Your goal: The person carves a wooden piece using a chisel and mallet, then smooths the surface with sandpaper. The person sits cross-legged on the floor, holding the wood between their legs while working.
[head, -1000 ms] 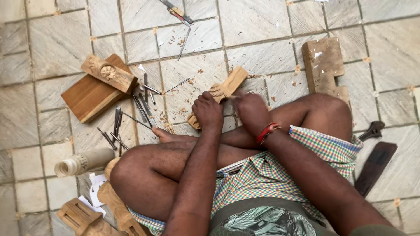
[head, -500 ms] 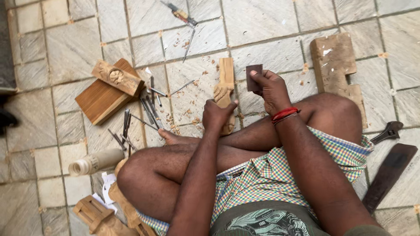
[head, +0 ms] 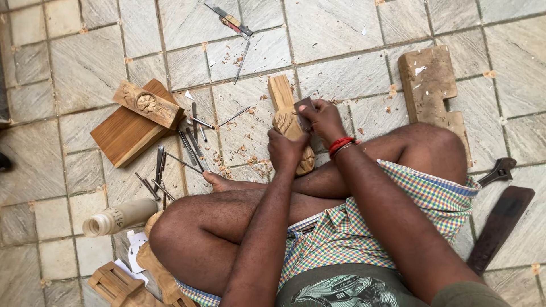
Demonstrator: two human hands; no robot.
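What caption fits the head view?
Left hand grips carved wood piece; right hand rubs it, chisels nearby.

The light is soft and even, like daylight in shade. Nothing shines or glares. Small dark shadows sit under the legs and tools. The picture is sharp. The floor lines bend a little at the edges.

Two hands work at one carved wooden piece (head: pixel 290 122). On the floor lie one flat plank (head: pixel 122 136) bearing one flower-carved block (head: pixel 148 104), one notched wood block (head: pixel 429 85), one pale bottle (head: pixel 116 217) and one dark blade (head: pixel 500 227). The loose chisels (head: pixel 190 149) are too many and overlapped to count exactly.
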